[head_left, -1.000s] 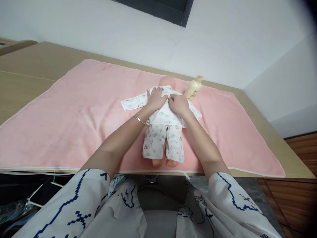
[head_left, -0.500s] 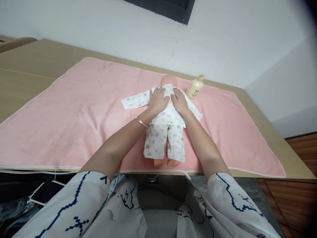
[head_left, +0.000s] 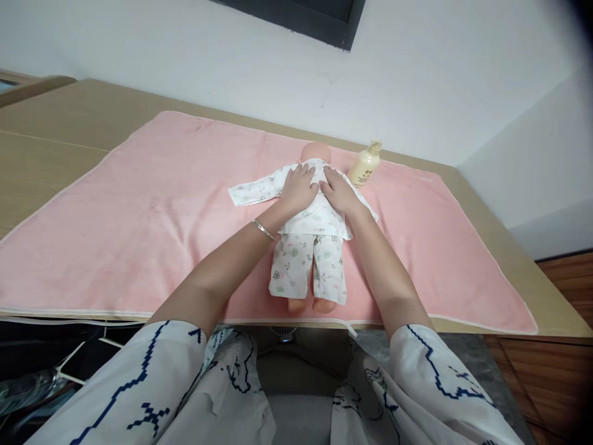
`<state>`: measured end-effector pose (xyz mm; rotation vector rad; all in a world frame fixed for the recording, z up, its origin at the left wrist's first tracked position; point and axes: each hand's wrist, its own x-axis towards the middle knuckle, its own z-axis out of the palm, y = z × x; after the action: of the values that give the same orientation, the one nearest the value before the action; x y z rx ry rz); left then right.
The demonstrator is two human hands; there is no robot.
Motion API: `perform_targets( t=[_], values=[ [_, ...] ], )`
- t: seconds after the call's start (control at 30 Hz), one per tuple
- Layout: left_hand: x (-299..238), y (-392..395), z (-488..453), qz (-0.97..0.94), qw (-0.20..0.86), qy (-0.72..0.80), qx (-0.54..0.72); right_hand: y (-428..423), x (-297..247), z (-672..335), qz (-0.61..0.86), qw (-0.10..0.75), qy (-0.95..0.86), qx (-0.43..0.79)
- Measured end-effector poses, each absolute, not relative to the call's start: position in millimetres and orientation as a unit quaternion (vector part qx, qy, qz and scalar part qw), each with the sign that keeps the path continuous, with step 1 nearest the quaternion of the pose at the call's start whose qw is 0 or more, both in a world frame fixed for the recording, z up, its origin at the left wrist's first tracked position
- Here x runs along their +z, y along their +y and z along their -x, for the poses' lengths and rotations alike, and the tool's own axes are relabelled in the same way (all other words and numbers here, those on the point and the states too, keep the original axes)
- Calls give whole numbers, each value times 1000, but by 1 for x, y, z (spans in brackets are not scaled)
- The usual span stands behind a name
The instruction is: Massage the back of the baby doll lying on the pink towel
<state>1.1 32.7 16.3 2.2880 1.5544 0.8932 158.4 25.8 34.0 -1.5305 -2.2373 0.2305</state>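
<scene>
A baby doll (head_left: 317, 151) lies on a pink blanket (head_left: 139, 216), its feet toward me. It wears a white printed top (head_left: 308, 221) and matching trousers (head_left: 291, 266). My left hand (head_left: 300, 186) rests on the left part of the top's chest, fingers stretched toward the doll's head. On the right part of the chest lies my right hand (head_left: 340, 190), its fingers also extended and flat. Both hands touch the cloth without gripping it. The doll's left-side sleeve (head_left: 254, 190) spreads out sideways; my right hand and forearm partly cover the other sleeve.
A pale yellow pump bottle (head_left: 364, 165) is on the blanket just right of the doll's head. Beneath the blanket is a wooden table (head_left: 504, 228), its far edge near a white wall (head_left: 278, 93). The near table edge runs just past the doll's feet.
Both hands have shifted slightly on the doll's chest, the right one outward to the right. The top's collar now lies more closed, and its lower right hem has spread a little outward.
</scene>
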Motion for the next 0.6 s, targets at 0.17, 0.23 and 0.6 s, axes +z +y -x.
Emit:
perform_targets(
  t=[0.17, 0.23, 0.6],
  values=[
    [8, 53, 15, -752, 129, 556, 330, -6, 41, -125, 581, 172, -795, 33],
    [8, 51, 14, -748, 126, 559, 333, -7, 43, -122, 576, 177, -798, 23],
    [23, 23, -3, -774, 91, 545, 308, 30, 28, -156, 585, 237, -774, 53]
  ],
)
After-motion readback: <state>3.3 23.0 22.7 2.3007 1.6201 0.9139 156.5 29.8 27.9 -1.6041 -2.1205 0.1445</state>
